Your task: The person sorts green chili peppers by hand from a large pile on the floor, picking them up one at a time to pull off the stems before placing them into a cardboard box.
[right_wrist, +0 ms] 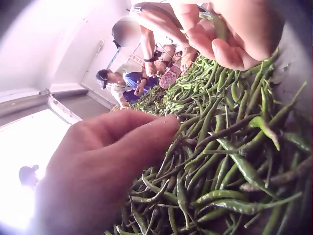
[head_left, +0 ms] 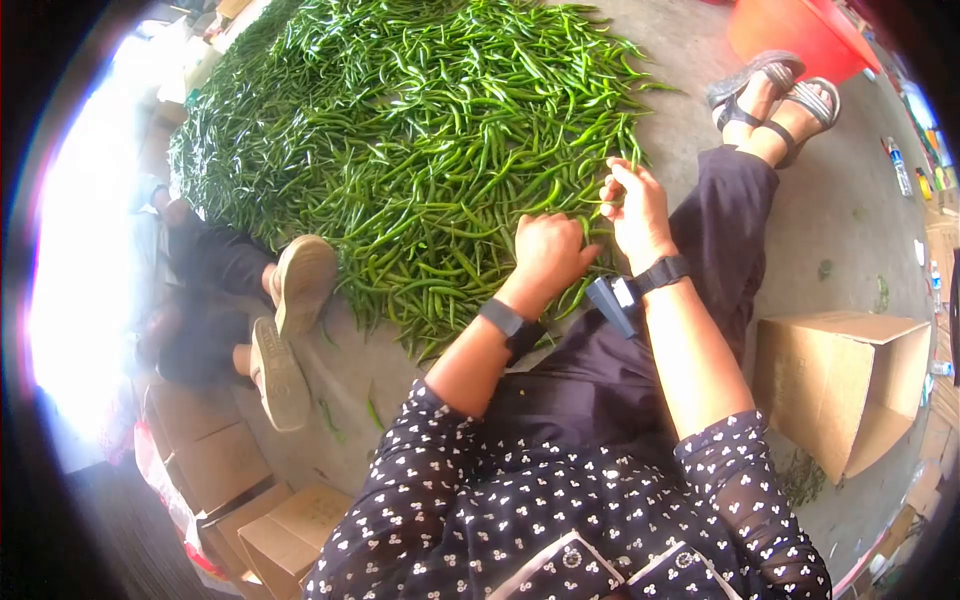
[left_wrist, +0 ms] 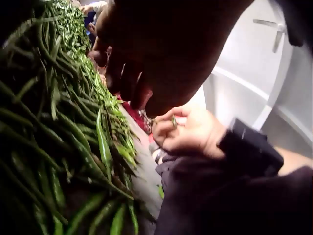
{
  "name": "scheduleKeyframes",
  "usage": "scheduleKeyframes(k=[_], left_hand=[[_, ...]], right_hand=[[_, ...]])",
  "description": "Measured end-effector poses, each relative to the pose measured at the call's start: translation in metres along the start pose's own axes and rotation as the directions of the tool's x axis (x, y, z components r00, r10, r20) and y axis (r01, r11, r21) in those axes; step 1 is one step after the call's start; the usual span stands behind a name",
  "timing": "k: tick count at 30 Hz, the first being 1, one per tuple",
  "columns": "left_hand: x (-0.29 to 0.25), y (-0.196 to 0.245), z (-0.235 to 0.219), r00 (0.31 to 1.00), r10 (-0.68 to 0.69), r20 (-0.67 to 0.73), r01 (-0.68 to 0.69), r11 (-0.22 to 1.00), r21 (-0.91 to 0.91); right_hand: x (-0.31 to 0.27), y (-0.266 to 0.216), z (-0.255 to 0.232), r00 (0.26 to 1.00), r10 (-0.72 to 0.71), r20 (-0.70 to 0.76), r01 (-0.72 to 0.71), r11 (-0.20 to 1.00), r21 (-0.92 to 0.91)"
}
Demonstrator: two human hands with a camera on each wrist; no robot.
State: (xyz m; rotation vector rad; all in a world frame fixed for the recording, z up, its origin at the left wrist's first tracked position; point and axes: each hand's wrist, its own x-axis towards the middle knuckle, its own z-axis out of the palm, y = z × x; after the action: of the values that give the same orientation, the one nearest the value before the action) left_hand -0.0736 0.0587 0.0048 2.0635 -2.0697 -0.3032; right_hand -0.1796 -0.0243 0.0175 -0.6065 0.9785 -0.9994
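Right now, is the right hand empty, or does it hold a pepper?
Not empty: the right hand holds a green pepper. Both wrist views show it against the curled fingers.

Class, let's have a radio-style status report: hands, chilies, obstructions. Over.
Right hand holds a green chili. Left hand at the chili pile, grip unclear. Pile spread across floor. Cardboard box beside right leg, not blocking hands.

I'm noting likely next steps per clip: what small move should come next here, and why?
Probably the left hand should pinch from the green pepper pile: its fingertips are close to those peppers, with nothing plainly held, while the right hand holds a single pepper.
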Motion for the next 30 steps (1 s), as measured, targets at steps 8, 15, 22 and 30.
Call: scheduleKeyframes(k=[8,15,22,30], left_hand=[[0.002,-0.017,-0.032,0.938,-0.325,-0.124,0.201,0.796,-0.571],[-0.003,-0.011,-0.022,0.975,0.1,-0.199,-0.182,0.874,-0.45],[-0.018,-0.002,0.02,0.95,0.307,-0.05,-0.301,0.948,0.099],[-0.014,-0.029,-0.009,0.962,-0.148,-0.229,0.061,0.935,-0.349]], right_hand=[[0.0,0.005,0.0,0.97,0.231,-0.07,-0.241,0.916,-0.322],[0.001,0.01,-0.001,0.987,0.089,0.135,-0.061,0.979,-0.196],[0.002,0.004,-0.004,0.989,-0.016,-0.145,-0.008,0.986,-0.164],[0.003,0.003,-0.007,0.996,-0.003,-0.092,0.0,1.0,-0.026]])
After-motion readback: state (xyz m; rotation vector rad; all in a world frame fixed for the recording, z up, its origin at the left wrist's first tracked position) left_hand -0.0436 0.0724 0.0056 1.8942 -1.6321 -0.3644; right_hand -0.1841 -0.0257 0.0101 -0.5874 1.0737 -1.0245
